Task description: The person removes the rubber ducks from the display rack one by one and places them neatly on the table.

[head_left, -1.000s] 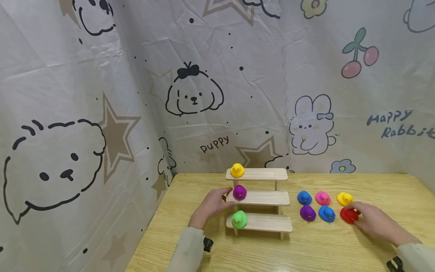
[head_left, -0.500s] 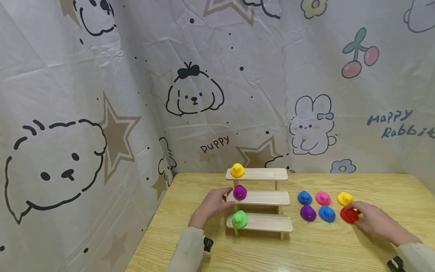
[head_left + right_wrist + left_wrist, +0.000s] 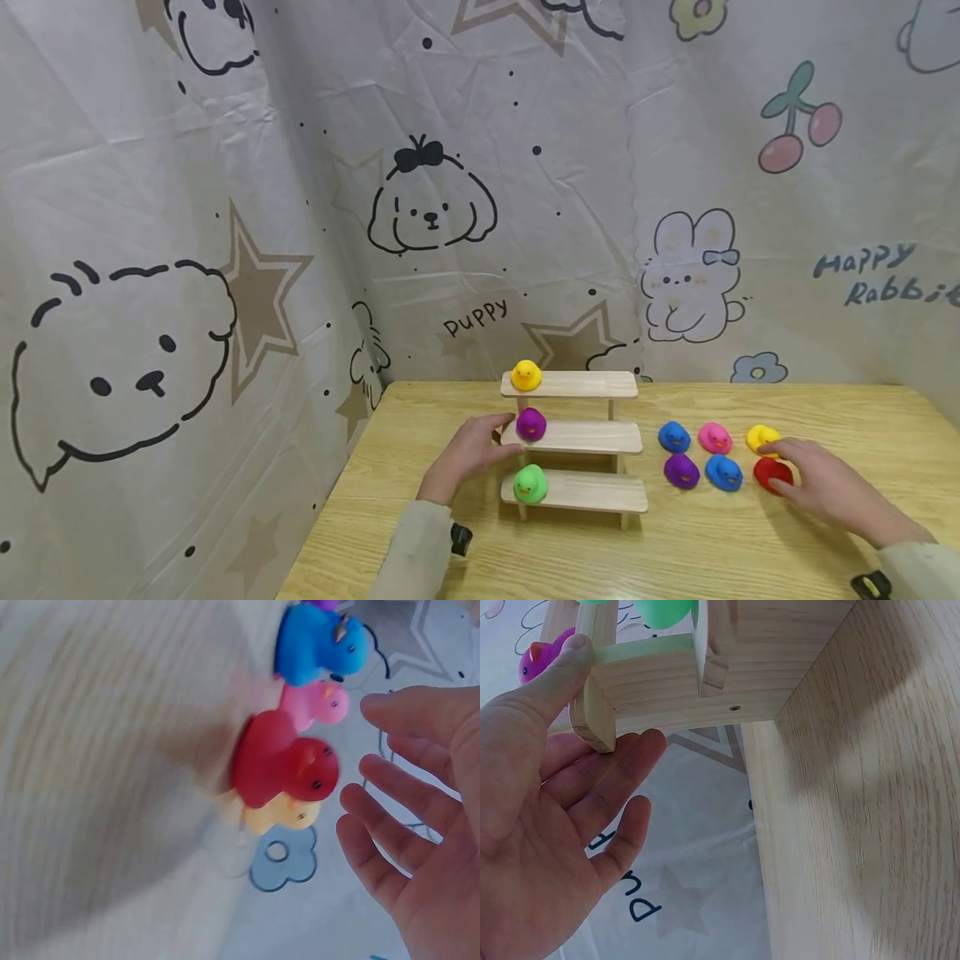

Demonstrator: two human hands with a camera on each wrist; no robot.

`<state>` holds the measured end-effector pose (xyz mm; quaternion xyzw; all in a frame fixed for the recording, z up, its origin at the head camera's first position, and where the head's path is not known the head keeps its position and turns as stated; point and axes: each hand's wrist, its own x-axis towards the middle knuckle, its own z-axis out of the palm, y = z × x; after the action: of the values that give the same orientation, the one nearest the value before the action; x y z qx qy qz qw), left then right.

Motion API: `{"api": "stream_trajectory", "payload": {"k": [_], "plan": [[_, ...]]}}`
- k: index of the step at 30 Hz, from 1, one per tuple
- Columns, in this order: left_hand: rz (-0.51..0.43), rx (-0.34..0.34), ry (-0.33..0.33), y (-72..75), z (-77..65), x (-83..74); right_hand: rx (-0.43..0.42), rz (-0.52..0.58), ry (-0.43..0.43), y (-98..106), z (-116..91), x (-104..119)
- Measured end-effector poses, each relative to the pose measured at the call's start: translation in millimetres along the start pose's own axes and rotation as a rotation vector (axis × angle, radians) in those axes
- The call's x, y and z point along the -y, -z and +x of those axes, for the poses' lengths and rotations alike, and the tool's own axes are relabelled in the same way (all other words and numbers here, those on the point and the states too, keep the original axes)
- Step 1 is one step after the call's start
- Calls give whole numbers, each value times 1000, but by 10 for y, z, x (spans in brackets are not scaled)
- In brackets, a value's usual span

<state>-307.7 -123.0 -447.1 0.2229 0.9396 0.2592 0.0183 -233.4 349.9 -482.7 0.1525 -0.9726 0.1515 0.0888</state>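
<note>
While the left grip [image 3: 468, 450] pinches the wooden three-tier stand [image 3: 581, 436] at mid-height, the right grip [image 3: 821, 483] has just let go of the red rubber duck [image 3: 769, 472], seemingly leaving it unheld on the bench [image 3: 712, 546] before a yellow duck [image 3: 761, 436]. From the head, hand and duck overlap; the right wrist view shows clear air between them!

Pale, creased cloth backdrop [image 3: 570, 100] with cartoon animals [image 3: 690, 287] behind a light wood-grain table [image 3: 555, 562]

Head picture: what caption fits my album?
Left hand holds the tiered wooden stand; right hand hovers open by the red duck.
</note>
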Motion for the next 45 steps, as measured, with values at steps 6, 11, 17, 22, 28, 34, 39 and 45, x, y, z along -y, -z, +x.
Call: {"api": "stream_trajectory", "payload": {"k": [6,11,17,22,28,34,39,45], "plan": [[-12,0,8,1,0,3,-20,-9,28,76,52,172],[-8,1,7,-20,5,18,-36,0,43,116,82,308],[5,-1,-8,-11,-1,8,-81,10,110,120,107,446],[3,7,-7,1,-4,-12,-150,23,170,133,157,545],[-17,20,1,-2,-7,-17,-151,49,203,150,255,675],[-18,20,-18,0,-14,4,-185,70,246,138,390,841],[-35,22,-29,0,-23,16,-217,106,292,158,484,1011],[-61,18,-40,-9,-35,39,-202,93,315,183,588,1195]]}}
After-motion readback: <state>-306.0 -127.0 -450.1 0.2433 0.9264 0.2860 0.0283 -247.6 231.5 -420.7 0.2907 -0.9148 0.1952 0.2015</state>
